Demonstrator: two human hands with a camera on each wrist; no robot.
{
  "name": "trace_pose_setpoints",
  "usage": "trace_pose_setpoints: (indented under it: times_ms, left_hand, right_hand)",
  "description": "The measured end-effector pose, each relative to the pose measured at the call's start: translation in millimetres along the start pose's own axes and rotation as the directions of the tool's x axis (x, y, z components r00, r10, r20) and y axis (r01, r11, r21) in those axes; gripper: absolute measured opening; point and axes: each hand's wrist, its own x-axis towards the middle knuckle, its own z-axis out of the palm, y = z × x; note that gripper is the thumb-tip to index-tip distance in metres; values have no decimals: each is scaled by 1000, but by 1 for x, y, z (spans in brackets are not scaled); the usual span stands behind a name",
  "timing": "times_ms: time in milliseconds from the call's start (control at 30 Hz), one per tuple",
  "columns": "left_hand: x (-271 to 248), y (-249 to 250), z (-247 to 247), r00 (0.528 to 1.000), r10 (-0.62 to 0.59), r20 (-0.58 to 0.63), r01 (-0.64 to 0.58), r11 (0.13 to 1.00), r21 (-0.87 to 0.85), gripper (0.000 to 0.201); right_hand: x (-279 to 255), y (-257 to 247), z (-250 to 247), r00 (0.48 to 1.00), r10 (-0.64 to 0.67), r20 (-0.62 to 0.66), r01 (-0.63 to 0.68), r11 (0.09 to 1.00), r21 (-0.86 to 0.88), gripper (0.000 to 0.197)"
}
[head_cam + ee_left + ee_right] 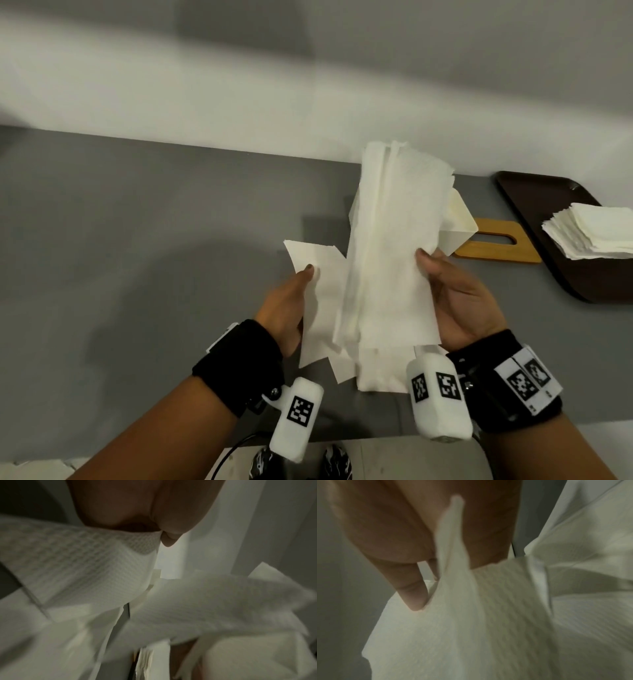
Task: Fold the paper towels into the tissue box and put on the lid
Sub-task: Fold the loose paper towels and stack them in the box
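Note:
A bundle of white paper towels (383, 246) is held up over the grey table, between both hands. My left hand (287, 305) holds a loose sheet on the bundle's left side, thumb on top. My right hand (459, 298) pinches the bundle's right edge with the thumb on the paper. Behind the bundle the white tissue box (459, 219) shows partly, mostly hidden by the paper. The wooden lid (503, 243) with its slot lies flat to the right of the box. Both wrist views are filled with embossed paper (89, 569) (488, 615) and blurred fingers (412, 592).
A dark brown tray (548, 219) at the right edge carries a stack of folded white towels (592, 233). The grey table (137, 222) runs left to a pale wall behind. Below the table's near edge, dark shoes (301, 462) show on the floor.

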Motion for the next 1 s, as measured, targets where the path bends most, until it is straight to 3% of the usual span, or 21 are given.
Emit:
trace_pose_setpoints:
  times_ms: [100, 200, 400, 467, 600, 733, 900, 1000]
  left_hand:
    - [-4, -3, 5, 997, 13, 79, -15, 1000, 18, 31]
    - [-4, -5, 3, 993, 27, 118, -33, 998, 49, 25]
    - [-6, -7, 1, 993, 89, 76, -93, 994, 59, 24]
    - [-8, -6, 3, 993, 110, 50, -112, 993, 42, 26]
    - [-5, -5, 2, 987, 162, 17, -162, 987, -9, 31]
    - [-2, -2, -2, 985, 162, 57, -156, 983, -95, 28]
    - [-3, 0, 3, 976, 178, 122, -172, 984, -54, 39]
    - [-2, -3, 5, 970, 216, 116, -216, 976, -11, 29]
  right_hand:
    - [6, 14, 6, 997, 78, 25, -77, 997, -32, 37]
    - [13, 25, 9, 991, 125, -40, -130, 978, -161, 42]
    - [21, 33, 8, 980, 22, -199, -87, 942, -324, 34]
    - [22, 34, 9, 965, -86, -249, -41, 883, -467, 24]
    - [23, 37, 7, 943, -251, -217, 5, 663, -749, 12]
    - [23, 37, 2, 945, -254, -207, -4, 623, -782, 10]
    - [24, 46, 4, 962, -196, -190, -35, 603, -797, 9]
    - [29, 49, 3, 922, -276, -272, -54, 604, -795, 29]
